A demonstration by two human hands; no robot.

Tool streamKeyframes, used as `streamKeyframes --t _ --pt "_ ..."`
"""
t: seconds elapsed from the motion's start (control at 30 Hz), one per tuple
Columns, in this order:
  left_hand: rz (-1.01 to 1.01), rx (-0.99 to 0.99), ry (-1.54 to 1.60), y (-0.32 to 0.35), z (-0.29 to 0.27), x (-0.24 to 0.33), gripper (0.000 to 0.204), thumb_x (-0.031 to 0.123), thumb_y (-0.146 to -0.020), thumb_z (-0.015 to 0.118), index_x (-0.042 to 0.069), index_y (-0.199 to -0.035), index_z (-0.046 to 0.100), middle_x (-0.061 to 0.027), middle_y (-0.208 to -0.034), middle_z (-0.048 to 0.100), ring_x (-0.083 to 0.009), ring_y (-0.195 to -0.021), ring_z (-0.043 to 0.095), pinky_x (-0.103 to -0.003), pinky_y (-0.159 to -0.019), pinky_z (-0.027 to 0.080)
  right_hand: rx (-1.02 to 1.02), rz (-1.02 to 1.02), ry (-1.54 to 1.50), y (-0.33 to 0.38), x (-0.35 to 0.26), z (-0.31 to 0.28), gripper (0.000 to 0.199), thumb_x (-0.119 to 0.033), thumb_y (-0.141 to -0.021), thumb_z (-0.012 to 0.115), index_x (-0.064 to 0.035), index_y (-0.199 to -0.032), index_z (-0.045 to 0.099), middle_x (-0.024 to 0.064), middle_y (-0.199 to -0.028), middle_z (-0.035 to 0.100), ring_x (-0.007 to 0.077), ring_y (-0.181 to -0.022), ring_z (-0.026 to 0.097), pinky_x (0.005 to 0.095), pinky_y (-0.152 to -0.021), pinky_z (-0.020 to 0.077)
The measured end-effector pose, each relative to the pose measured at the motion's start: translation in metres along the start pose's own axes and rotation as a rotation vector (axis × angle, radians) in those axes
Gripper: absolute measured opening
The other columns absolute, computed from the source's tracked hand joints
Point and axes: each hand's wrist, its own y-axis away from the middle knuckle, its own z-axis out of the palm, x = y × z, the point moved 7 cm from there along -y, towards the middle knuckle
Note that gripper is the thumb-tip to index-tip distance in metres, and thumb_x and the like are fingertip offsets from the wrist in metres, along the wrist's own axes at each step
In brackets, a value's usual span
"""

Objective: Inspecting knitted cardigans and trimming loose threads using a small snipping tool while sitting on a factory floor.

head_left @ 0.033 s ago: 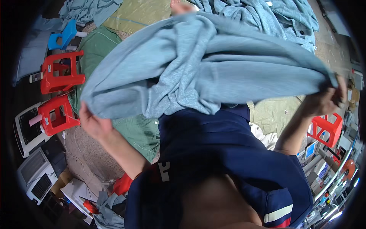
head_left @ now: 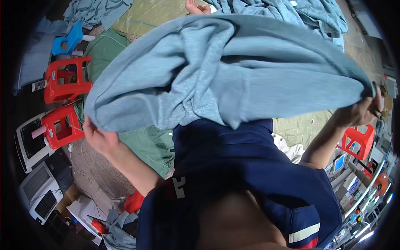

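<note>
A light blue knitted garment point(head_left: 266, 89) hangs stretched out in front of me, folded and twisted near its middle. My left hand point(head_left: 100, 135) is closed on its lower left corner, thumb and fingers pinching the edge. At the right end, my right hand point(head_left: 364, 110) grips the garment's other corner, its fingers partly hidden by shadow and cloth. The cloth is lifted off the floor coverings and spans the whole gap between my hands. Its far edge bows upward.
More blue knitwear point(head_left: 321, 18) lies piled at the far right. What looks like another person's hand point(head_left: 198, 7) shows beyond the garment. Red stools point(head_left: 66, 79) and a blue stool point(head_left: 68, 39) stand left, over a green sheet point(head_left: 148, 146). Another red stool point(head_left: 360, 141) is at right.
My hands have moved slightly farther apart, the left one outward and a little down. The garment is drawn wider, and its folds have opened and shifted.
</note>
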Motion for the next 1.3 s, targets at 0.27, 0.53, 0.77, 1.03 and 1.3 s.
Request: streamKeyframes --t 0.27,0.53,0.77,1.03,1.3 --pt "0.003 -0.187 -0.268 0.041 0.051 -0.044 0.027 0.006 -0.085 0.057 -0.005 -0.109 0.058 -0.0146 -0.104 0.065 -0.0225 -0.096 0.062 -0.035 -0.09 0.048 -0.405 0.031 -0.16 0.062 -0.019 0.037 0.016 -0.002 -0.085 0.059 0.0009 -0.099 0.065 0.013 -0.101 0.061 0.0174 -0.092 0.059 0.0285 -0.08 0.0483" --pt "-0.238 -0.858 -0.677 0.115 0.155 -0.141 0.011 0.001 -0.084 0.065 -0.002 -0.093 0.06 0.0005 -0.091 0.057 -0.0067 -0.083 0.052 -0.02 -0.075 0.042 -0.911 -0.3 -0.712 0.149 -0.147 0.115 0.023 -0.006 -0.067 0.07 -0.0052 -0.09 0.068 0.0056 -0.087 0.062 0.0143 -0.061 0.06 0.0238 -0.048 0.0464" --pt "-0.257 -0.807 -0.729 0.116 0.124 -0.159 0.019 0.005 -0.082 0.07 0.0 -0.097 0.06 0.0001 -0.091 0.058 -0.0077 -0.087 0.053 -0.022 -0.077 0.044 -0.946 -0.295 -0.624 0.184 -0.141 0.133 0.02 -0.009 -0.069 0.066 -0.0055 -0.089 0.068 0.005 -0.086 0.061 0.0158 -0.061 0.061 0.0267 -0.049 0.049" --pt "0.171 -1.044 -0.974 0.099 0.142 -0.144 0.026 0.004 -0.071 0.077 0.001 -0.09 0.06 -0.0059 -0.085 0.062 -0.0163 -0.078 0.061 -0.026 -0.071 0.048 -1.208 0.315 -0.768 0.194 -0.13 0.168 0.037 0.003 -0.069 0.066 -0.0079 -0.103 0.056 0.01 -0.103 0.057 0.0253 -0.078 0.062 0.0329 -0.062 0.0491" --pt "0.362 -1.01 -1.052 0.093 0.153 -0.138 0.023 0.002 -0.07 0.074 0.001 -0.088 0.059 -0.0074 -0.08 0.063 -0.0212 -0.072 0.063 -0.029 -0.063 0.049 -1.3 0.334 -0.603 0.211 -0.118 0.184 0.02 0.001 -0.07 0.07 -0.0014 -0.082 0.054 0.0085 -0.079 0.058 0.0253 -0.071 0.061 0.0324 -0.057 0.0456"
